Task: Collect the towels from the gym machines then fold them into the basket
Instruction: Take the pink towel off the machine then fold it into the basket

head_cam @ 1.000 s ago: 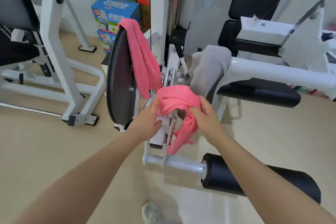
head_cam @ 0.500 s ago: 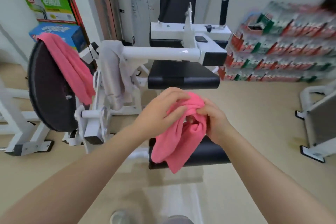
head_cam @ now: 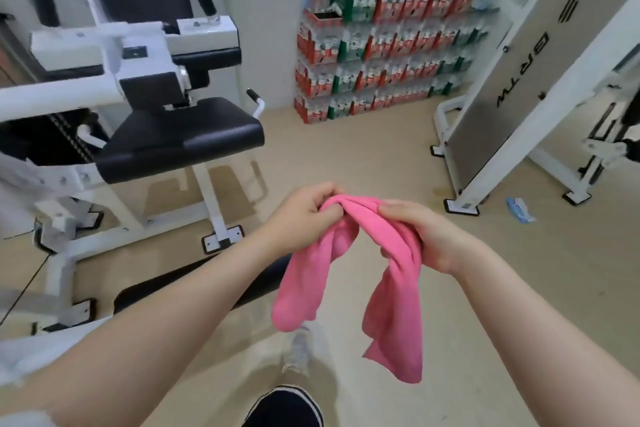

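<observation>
Both hands, left (head_cam: 304, 215) and right (head_cam: 424, 236), grip the bunched pink cloth towel (head_cam: 388, 274) at its top. Its folds hide the fingertips; two ends hang down toward the floor

Both bare forearms reach in from the lower frame. The left hand (head_cam: 304, 215) and right hand (head_cam: 420, 236) meet at centre, fingers curled, gripping

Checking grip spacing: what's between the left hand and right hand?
In the head view, only a short bunched hump of the pink terry towel spans from the left hand to the right hand; both ends hang below.
</observation>
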`<action>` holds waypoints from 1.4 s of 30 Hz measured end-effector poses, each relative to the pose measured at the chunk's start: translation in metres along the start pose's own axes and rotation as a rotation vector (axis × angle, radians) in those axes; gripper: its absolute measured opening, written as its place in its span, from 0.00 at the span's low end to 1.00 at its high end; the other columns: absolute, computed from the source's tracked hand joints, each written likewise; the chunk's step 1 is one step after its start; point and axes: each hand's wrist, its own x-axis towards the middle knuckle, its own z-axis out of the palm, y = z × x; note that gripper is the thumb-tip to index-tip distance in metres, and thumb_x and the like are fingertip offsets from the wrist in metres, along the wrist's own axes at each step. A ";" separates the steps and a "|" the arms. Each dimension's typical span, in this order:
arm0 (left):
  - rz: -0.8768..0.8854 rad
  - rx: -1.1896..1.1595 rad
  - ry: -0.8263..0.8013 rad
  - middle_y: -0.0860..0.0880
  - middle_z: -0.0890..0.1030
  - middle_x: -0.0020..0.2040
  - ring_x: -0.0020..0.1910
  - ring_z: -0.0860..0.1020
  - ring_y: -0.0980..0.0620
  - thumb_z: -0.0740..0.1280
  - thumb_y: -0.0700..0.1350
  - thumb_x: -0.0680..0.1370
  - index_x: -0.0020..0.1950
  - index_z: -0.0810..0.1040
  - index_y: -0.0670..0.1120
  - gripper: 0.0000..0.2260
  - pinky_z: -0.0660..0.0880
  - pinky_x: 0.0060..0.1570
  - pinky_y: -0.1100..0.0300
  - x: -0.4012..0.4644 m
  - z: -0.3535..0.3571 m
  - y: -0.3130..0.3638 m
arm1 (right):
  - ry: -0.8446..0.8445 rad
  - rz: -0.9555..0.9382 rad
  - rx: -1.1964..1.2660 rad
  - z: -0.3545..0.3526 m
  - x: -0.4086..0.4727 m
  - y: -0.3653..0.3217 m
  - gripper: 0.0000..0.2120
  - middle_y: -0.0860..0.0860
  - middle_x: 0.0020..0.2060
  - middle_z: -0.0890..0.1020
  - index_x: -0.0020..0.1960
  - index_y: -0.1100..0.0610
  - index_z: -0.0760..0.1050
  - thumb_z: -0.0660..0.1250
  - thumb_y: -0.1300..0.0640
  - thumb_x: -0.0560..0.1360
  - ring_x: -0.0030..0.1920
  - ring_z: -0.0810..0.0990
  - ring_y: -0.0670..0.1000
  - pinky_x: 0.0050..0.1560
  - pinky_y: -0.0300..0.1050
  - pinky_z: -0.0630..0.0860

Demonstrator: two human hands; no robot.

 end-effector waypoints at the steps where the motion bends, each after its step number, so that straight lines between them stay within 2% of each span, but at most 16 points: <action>1: -0.041 -0.024 -0.036 0.48 0.81 0.41 0.40 0.76 0.56 0.59 0.45 0.70 0.44 0.78 0.44 0.10 0.73 0.45 0.60 0.018 0.010 0.000 | 0.049 0.039 -0.077 -0.018 0.000 -0.002 0.11 0.49 0.37 0.82 0.54 0.56 0.77 0.65 0.56 0.73 0.33 0.78 0.43 0.33 0.33 0.73; 4: -0.183 -0.047 -0.201 0.43 0.78 0.39 0.38 0.73 0.51 0.61 0.46 0.73 0.44 0.77 0.36 0.13 0.72 0.42 0.52 0.078 0.039 0.003 | 0.291 0.088 -0.401 -0.075 0.011 -0.003 0.03 0.49 0.36 0.78 0.46 0.56 0.75 0.66 0.57 0.75 0.33 0.75 0.44 0.34 0.33 0.71; 6: -0.315 -0.100 -0.272 0.43 0.77 0.36 0.35 0.72 0.50 0.63 0.45 0.74 0.39 0.77 0.39 0.10 0.70 0.39 0.56 0.123 0.055 0.004 | 0.503 -0.011 -0.594 -0.113 0.025 -0.009 0.03 0.49 0.35 0.75 0.44 0.58 0.73 0.67 0.61 0.74 0.33 0.72 0.44 0.35 0.32 0.68; 8: -0.490 -0.143 -0.287 0.42 0.80 0.38 0.36 0.76 0.47 0.65 0.46 0.73 0.38 0.79 0.45 0.07 0.74 0.42 0.56 0.171 0.069 0.003 | 0.615 -0.134 -0.635 -0.145 0.041 -0.026 0.02 0.48 0.35 0.75 0.44 0.58 0.74 0.65 0.64 0.74 0.34 0.72 0.44 0.34 0.27 0.67; 10: -0.598 -0.188 -0.303 0.41 0.83 0.47 0.43 0.79 0.45 0.67 0.47 0.72 0.45 0.81 0.45 0.07 0.76 0.52 0.53 0.223 0.080 0.003 | 0.613 -0.241 -0.736 -0.177 0.057 -0.046 0.04 0.48 0.36 0.76 0.42 0.57 0.75 0.64 0.63 0.75 0.35 0.73 0.43 0.37 0.27 0.67; 12: -0.622 -0.218 -0.330 0.42 0.82 0.51 0.48 0.79 0.45 0.67 0.48 0.73 0.49 0.80 0.45 0.09 0.75 0.55 0.54 0.274 0.086 0.008 | 0.567 -0.314 -0.897 -0.207 0.075 -0.067 0.04 0.47 0.38 0.76 0.43 0.57 0.78 0.65 0.62 0.74 0.39 0.74 0.45 0.42 0.29 0.67; 17: -0.606 -0.288 -0.372 0.46 0.80 0.42 0.42 0.76 0.49 0.62 0.43 0.75 0.41 0.78 0.46 0.07 0.72 0.49 0.57 0.384 0.092 0.033 | 0.478 -0.369 -1.037 -0.282 0.120 -0.107 0.09 0.47 0.50 0.77 0.52 0.54 0.79 0.69 0.58 0.72 0.52 0.76 0.47 0.56 0.39 0.70; 21: -0.654 -0.464 -0.415 0.45 0.79 0.45 0.42 0.77 0.49 0.58 0.42 0.79 0.48 0.76 0.44 0.08 0.73 0.45 0.60 0.446 0.095 0.042 | 0.472 -0.372 -1.087 -0.336 0.151 -0.130 0.17 0.46 0.58 0.76 0.59 0.52 0.74 0.69 0.57 0.70 0.57 0.74 0.48 0.56 0.46 0.72; 26: -0.579 -0.422 -0.387 0.47 0.82 0.46 0.45 0.78 0.51 0.60 0.42 0.79 0.46 0.79 0.44 0.09 0.74 0.50 0.60 0.525 0.103 0.039 | 0.473 -0.405 -1.165 -0.405 0.200 -0.155 0.23 0.50 0.59 0.77 0.62 0.53 0.73 0.51 0.52 0.70 0.57 0.76 0.53 0.53 0.51 0.74; 28: -0.530 -0.315 -0.356 0.45 0.83 0.48 0.46 0.79 0.50 0.62 0.44 0.78 0.48 0.80 0.43 0.09 0.76 0.51 0.56 0.562 0.111 0.038 | 0.445 -0.443 -1.104 -0.441 0.223 -0.170 0.19 0.52 0.54 0.79 0.57 0.56 0.77 0.54 0.54 0.73 0.54 0.77 0.53 0.54 0.49 0.74; 30: -0.462 -0.160 -0.320 0.44 0.83 0.49 0.47 0.80 0.49 0.63 0.45 0.77 0.48 0.82 0.45 0.08 0.76 0.53 0.52 0.603 0.117 0.037 | 0.416 -0.452 -1.023 -0.481 0.247 -0.189 0.15 0.51 0.51 0.79 0.53 0.59 0.80 0.58 0.55 0.73 0.50 0.77 0.48 0.54 0.38 0.71; 32: -0.408 -0.032 -0.289 0.48 0.83 0.43 0.43 0.79 0.52 0.64 0.45 0.77 0.42 0.81 0.49 0.08 0.77 0.47 0.59 0.645 0.122 0.041 | 0.373 -0.424 -0.947 -0.519 0.270 -0.210 0.14 0.51 0.45 0.77 0.45 0.61 0.80 0.58 0.55 0.74 0.44 0.75 0.45 0.48 0.32 0.68; 35: -0.421 0.004 -0.263 0.49 0.80 0.39 0.37 0.77 0.53 0.63 0.45 0.77 0.39 0.79 0.47 0.09 0.74 0.40 0.61 0.710 0.128 0.052 | 0.300 -0.363 -0.872 -0.569 0.303 -0.244 0.16 0.50 0.31 0.72 0.31 0.54 0.70 0.59 0.59 0.77 0.35 0.70 0.46 0.40 0.43 0.65; 37: -0.355 0.065 -0.133 0.47 0.80 0.41 0.39 0.76 0.52 0.63 0.47 0.77 0.44 0.78 0.43 0.09 0.74 0.43 0.57 0.752 0.132 0.060 | 0.345 -0.344 -0.828 -0.602 0.323 -0.269 0.19 0.47 0.29 0.69 0.30 0.51 0.63 0.57 0.62 0.79 0.34 0.67 0.47 0.38 0.43 0.63; 39: -0.215 0.108 0.040 0.51 0.78 0.43 0.42 0.75 0.54 0.61 0.47 0.78 0.46 0.77 0.42 0.09 0.71 0.44 0.60 0.789 0.133 0.067 | 0.433 -0.343 -0.899 -0.634 0.343 -0.293 0.16 0.46 0.30 0.70 0.33 0.51 0.63 0.56 0.61 0.79 0.36 0.70 0.49 0.39 0.45 0.63; 42: -0.036 0.127 0.092 0.50 0.77 0.46 0.47 0.74 0.54 0.63 0.47 0.77 0.43 0.76 0.46 0.06 0.69 0.48 0.61 0.833 0.140 0.074 | 0.508 -0.337 -0.987 -0.671 0.374 -0.322 0.15 0.47 0.31 0.70 0.33 0.50 0.62 0.56 0.58 0.78 0.36 0.70 0.51 0.40 0.49 0.67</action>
